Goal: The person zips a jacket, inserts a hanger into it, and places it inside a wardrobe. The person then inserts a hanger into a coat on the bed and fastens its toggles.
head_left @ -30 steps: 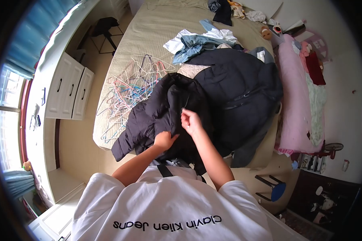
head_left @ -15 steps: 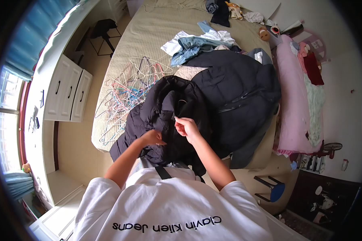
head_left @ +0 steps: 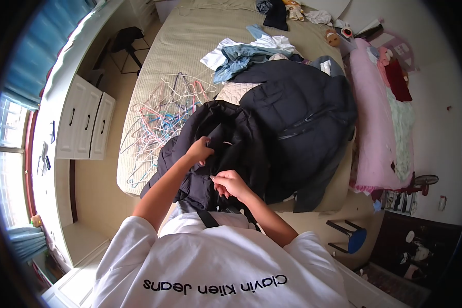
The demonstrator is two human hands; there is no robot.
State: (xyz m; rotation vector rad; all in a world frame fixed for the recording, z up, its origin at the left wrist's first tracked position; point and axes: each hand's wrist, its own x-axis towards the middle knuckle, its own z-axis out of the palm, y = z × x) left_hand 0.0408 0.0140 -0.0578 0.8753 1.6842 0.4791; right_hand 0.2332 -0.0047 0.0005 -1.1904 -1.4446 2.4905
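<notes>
A black puffer jacket [head_left: 249,128] lies in front of me on the near edge of the bed, with its collar away from me. My left hand [head_left: 200,150] is closed on the jacket's front, just below the collar. Lower down, my right hand [head_left: 230,185] pinches the front edge with thumb and fingers together. Whether a zipper is between those fingertips is too small to make out. To the right, a second, larger dark padded coat [head_left: 303,108] is spread flat, touching the jacket.
Tangled hangers [head_left: 164,115] lie on the bed [head_left: 174,36] at left. Beyond the coats is a pile of blue and white clothes [head_left: 246,54]. A pink padded roll [head_left: 372,123] runs along the right side. A blue stool [head_left: 355,240] stands on the floor at right.
My left hand has moved up the jacket's front toward the collar. My right hand has come down toward me along the front edge. The dark coat stays in place.
</notes>
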